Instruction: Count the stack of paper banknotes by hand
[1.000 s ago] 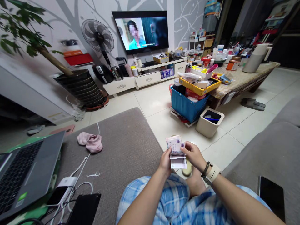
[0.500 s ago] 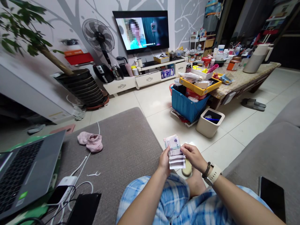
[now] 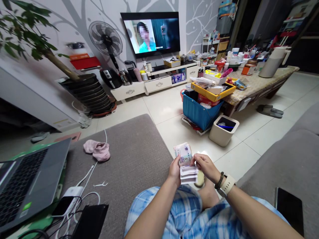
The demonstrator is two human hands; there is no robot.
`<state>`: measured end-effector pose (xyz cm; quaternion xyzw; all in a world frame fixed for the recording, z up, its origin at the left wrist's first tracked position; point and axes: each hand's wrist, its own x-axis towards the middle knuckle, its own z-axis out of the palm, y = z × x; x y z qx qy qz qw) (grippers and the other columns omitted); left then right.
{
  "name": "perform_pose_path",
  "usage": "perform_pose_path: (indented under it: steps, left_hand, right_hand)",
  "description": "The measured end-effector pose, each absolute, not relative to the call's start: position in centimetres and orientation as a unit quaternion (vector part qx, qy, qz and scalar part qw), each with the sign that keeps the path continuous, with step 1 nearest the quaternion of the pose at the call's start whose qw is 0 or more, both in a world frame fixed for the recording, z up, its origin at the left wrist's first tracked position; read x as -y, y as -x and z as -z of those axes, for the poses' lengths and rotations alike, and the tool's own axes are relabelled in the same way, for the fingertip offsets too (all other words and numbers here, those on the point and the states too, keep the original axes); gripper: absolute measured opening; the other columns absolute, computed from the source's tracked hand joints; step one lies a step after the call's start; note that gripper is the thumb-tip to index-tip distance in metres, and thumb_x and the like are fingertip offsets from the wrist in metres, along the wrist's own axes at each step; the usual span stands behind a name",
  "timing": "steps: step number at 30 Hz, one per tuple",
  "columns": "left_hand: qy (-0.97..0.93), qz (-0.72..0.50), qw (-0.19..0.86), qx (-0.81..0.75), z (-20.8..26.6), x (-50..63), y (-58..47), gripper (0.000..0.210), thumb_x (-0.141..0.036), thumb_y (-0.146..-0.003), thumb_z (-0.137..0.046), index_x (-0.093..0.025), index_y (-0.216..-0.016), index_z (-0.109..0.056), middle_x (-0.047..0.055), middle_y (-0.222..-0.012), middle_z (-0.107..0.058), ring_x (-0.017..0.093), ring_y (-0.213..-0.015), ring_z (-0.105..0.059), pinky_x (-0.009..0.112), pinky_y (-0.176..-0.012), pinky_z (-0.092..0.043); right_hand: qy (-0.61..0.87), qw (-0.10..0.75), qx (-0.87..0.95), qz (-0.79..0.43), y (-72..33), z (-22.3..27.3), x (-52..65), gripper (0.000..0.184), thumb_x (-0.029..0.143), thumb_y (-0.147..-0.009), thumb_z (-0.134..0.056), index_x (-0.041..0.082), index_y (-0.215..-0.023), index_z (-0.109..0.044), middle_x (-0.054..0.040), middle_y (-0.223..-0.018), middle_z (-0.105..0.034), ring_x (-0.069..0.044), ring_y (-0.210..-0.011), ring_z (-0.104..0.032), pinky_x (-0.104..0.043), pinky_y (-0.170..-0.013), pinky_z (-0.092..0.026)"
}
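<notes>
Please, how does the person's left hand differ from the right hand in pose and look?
The left hand grips the banknotes from their left side, thumb on top; the right hand has bent fingers at their right edge. The left hand's wrist is bare; the right hand's has a pale strap and a dark bracelet. Both hands are at the same banknotes.

The white wall (image 3: pixel 183 30) carries grey painted tree branches; right of the wall-mounted television (image 3: pixel 151 35), a grey wall panel (image 3: pixel 199 20) has white branches. Below runs a white TV cabinet (image 3: pixel 159 84) showing 3 drawers. Glossy pale floor tiles (image 3: pixel 169 122) reflect light. A stone-topped table (image 3: pixel 251 89) stands at right, with 1 grey upholstered seat (image 3: pixel 296 156) nearer and 1 grey-brown upholstered seat (image 3: pixel 139 146) at left.
</notes>
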<state>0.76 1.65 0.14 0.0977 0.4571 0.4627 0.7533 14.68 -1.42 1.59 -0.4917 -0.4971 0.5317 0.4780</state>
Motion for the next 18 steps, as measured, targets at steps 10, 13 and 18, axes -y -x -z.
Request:
perform_pose_path:
  steps: [10,13,18]
  left_hand:
    - [-0.157,-0.473,0.736,-0.459,0.1,-1.0,-0.4,0.016,-0.024,-0.077,-0.074,-0.012,-0.086,-0.07,0.007,-0.075,-0.075,0.02,-0.067,-0.072,0.029,-0.066,-0.055]
    - [-0.167,-0.465,0.75,-0.439,0.1,-0.9,-0.4,0.023,-0.023,-0.071,-0.079,-0.012,-0.089,-0.07,0.008,-0.075,-0.076,0.023,-0.07,-0.073,0.031,-0.069,-0.056]
    - [-0.176,-0.462,0.758,-0.425,0.5,-0.8,-0.6,0.034,-0.023,-0.063,-0.084,-0.011,-0.092,-0.071,0.01,-0.08,-0.077,0.027,-0.078,-0.074,0.036,-0.078,-0.057]
  right_hand:
    - [0.581,0.5,0.449,-0.459,-15.0,0.3,0.8,0.037,0.048,-0.066,-0.082,0.021,-0.066,-0.057,0.0015,-0.062,-0.057,-0.015,-0.059,-0.048,-0.028,-0.057,-0.037]
    - [0.597,0.518,0.427,-0.439,-15.3,0.9,0.6,0.036,0.046,-0.066,-0.083,0.021,-0.078,-0.059,0.0013,-0.068,-0.06,-0.017,-0.064,-0.054,-0.029,-0.061,-0.041]
    - [0.6,0.517,0.434,-0.43,-15.4,1.2,0.4,0.034,0.05,-0.077,-0.071,0.021,-0.072,-0.057,0.0004,-0.067,-0.058,-0.018,-0.066,-0.053,-0.03,-0.065,-0.042]
